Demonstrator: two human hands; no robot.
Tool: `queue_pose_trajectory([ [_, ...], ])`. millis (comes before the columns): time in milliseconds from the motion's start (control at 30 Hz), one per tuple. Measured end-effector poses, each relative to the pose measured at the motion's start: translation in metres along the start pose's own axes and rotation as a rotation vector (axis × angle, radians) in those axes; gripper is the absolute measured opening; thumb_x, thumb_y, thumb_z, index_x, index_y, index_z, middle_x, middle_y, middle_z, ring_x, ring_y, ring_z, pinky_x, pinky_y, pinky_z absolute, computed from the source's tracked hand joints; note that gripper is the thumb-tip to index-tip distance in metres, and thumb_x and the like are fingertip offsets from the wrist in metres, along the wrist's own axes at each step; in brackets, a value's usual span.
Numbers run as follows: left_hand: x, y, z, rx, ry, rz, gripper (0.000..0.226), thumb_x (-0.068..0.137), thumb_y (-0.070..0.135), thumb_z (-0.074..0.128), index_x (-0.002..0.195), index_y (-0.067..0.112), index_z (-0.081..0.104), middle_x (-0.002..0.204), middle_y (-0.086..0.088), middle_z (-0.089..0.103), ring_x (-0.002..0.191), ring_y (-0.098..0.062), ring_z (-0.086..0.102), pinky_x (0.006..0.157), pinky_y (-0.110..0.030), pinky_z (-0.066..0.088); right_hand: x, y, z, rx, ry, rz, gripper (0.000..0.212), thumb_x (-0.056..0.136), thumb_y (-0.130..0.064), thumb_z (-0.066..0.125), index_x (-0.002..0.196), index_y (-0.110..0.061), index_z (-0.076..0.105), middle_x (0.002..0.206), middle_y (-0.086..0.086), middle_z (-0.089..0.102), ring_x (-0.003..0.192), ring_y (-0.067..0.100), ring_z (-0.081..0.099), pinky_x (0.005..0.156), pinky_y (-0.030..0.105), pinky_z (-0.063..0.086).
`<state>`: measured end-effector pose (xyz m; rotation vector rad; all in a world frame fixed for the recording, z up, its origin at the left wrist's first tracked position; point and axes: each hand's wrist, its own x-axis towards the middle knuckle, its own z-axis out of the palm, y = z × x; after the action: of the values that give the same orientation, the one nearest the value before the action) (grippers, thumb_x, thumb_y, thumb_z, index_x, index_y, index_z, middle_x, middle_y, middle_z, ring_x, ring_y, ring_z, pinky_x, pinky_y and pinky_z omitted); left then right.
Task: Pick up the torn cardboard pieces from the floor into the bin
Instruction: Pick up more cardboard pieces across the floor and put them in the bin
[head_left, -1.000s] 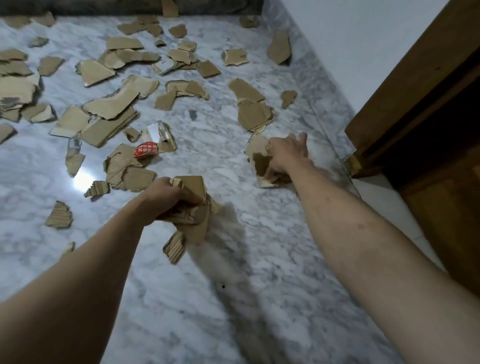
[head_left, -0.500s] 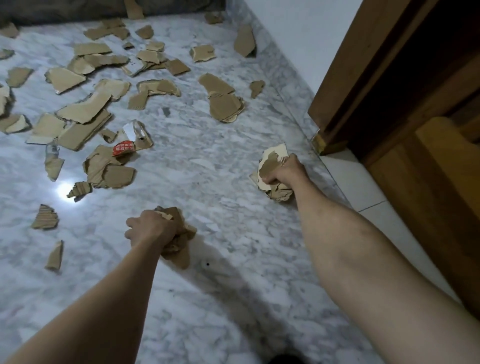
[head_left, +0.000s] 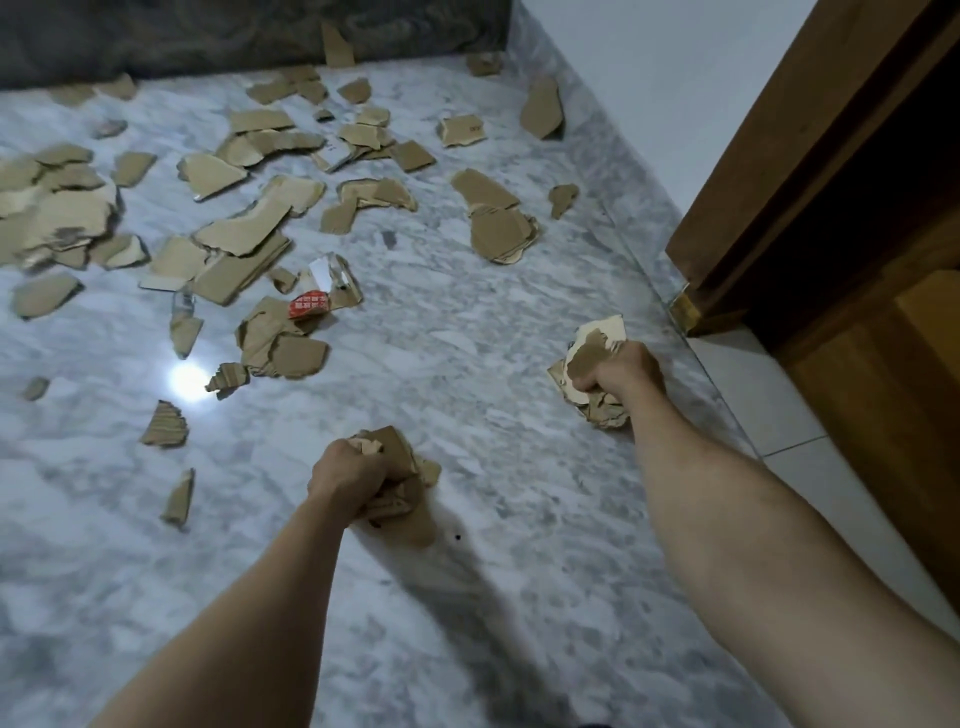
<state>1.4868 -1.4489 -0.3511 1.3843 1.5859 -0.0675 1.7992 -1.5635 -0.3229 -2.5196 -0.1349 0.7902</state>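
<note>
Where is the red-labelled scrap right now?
In the head view, the red-labelled scrap lies on the marble floor left of centre, among loose cardboard pieces, beyond both hands.

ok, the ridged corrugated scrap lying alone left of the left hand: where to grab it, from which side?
Take the ridged scrap by its long edges, coming straight down from above. It lies flat on the marble floor with bare floor all round, so a thumb and fingers can close on opposite edges. Both the left hand and the right hand grip cardboard bundles, so one probably needs emptying first.
</note>
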Motion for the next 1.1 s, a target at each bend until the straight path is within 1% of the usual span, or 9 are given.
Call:
queue_pose_trajectory([
  [133,-0.009,-0.003,-0.026,-0.335,-0.116,0.039,0.013,0.079,0.001,0.077,0.088,0.002,0.068,0.083,-0.012,0.068,0.072,-0.026,0.064,0.051,-0.025,0.051,-0.016,-0.004,0.017,0.147,-0.122,-0.011,0.089,0.038,-0.018,0.103,0.117,-0.008,0.064,0.118,0.006,0.067,0.11,0.026,0.062,0.093,0.039,0.052],
  [200,-0.015,-0.006,-0.044,-0.405,-0.128,0.067,0.012,0.082,0.0,0.074,0.092,0.0,0.068,0.079,-0.011,0.067,0.068,-0.026,0.062,0.042,-0.019,0.046,-0.046,-0.011,0.026,0.266,-0.238,-0.071,0.064,0.053,-0.005,0.097,0.11,-0.004,0.067,0.106,0.005,0.07,0.099,0.022,0.065,0.079,0.03,0.052],
  [333,-0.016,-0.03,-0.074,-0.452,-0.025,0.024,0.016,0.078,-0.001,0.077,0.089,0.006,0.067,0.087,-0.011,0.069,0.074,-0.026,0.066,0.054,-0.028,0.05,-0.106,-0.03,0.068,0.168,-0.514,-0.232,0.044,0.062,0.002,0.091,0.102,-0.004,0.072,0.101,0.005,0.074,0.091,0.02,0.068,0.067,0.026,0.054],
  [533,-0.021,-0.05,-0.097,-0.374,0.112,0.01,0.019,0.076,0.005,0.079,0.085,0.007,0.063,0.087,-0.013,0.066,0.073,-0.023,0.062,0.058,-0.031,0.053,-0.174,-0.025,0.145,-0.292,-0.748,-0.395,0.093,0.058,-0.007,0.094,0.135,-0.02,0.043,0.126,0.012,0.062,0.111,0.035,0.063,0.081,0.042,0.058],
  [667,-0.006,-0.072,-0.119,-0.305,0.199,-0.048,0.061,0.052,0.022,0.088,0.102,-0.001,0.063,0.103,-0.024,0.069,0.093,-0.041,0.068,0.079,-0.056,0.06,-0.198,-0.015,0.167,-0.567,-0.492,-0.581,0.09,0.064,-0.024,0.092,0.137,-0.018,0.039,0.139,0.011,0.041,0.128,0.034,0.043,0.094,0.042,0.047],
  [767,-0.01,-0.076,-0.124,-0.209,0.274,-0.118,0.105,0.067,0.022,0.087,0.148,0.002,0.023,0.126,-0.025,0.055,0.111,-0.043,0.059,0.092,-0.053,0.056,-0.205,-0.019,0.166,-0.612,-0.435,-0.566,0.078,0.065,-0.027,0.091,0.129,-0.013,0.048,0.137,0.011,0.035,0.127,0.033,0.04,0.091,0.04,0.044],
  [833,-0.01,-0.076,-0.127,-0.195,0.312,-0.141,0.114,0.075,0.02,0.083,0.155,0.006,0.004,0.133,-0.026,0.052,0.118,-0.044,0.055,0.097,-0.051,0.052,-0.208,-0.019,0.169,-0.598,-0.421,-0.547,0.071,0.068,-0.024,0.088,0.126,-0.012,0.049,0.134,0.011,0.044,0.122,0.033,0.05,0.085,0.037,0.044],
  [933,-0.001,-0.078,-0.131,-0.204,0.279,-0.191,0.105,0.068,0.024,0.086,0.149,0.002,0.022,0.134,-0.022,0.051,0.119,-0.042,0.054,0.096,-0.05,0.053,-0.21,-0.016,0.171,-0.56,-0.398,-0.507,0.058,0.073,-0.016,0.082,0.119,-0.014,0.047,0.124,0.011,0.058,0.114,0.034,0.058,0.075,0.033,0.04],
  [1100,0.015,-0.087,-0.14,-0.251,0.202,-0.209,0.07,0.041,0.026,0.089,0.102,-0.001,0.066,0.109,-0.019,0.067,0.098,-0.037,0.065,0.086,-0.048,0.059,-0.196,-0.011,0.165,-0.264,-0.439,-0.35,0.066,0.059,-0.012,0.087,0.115,-0.018,0.052,0.117,0.006,0.065,0.108,0.032,0.061,0.08,0.035,0.051],
])
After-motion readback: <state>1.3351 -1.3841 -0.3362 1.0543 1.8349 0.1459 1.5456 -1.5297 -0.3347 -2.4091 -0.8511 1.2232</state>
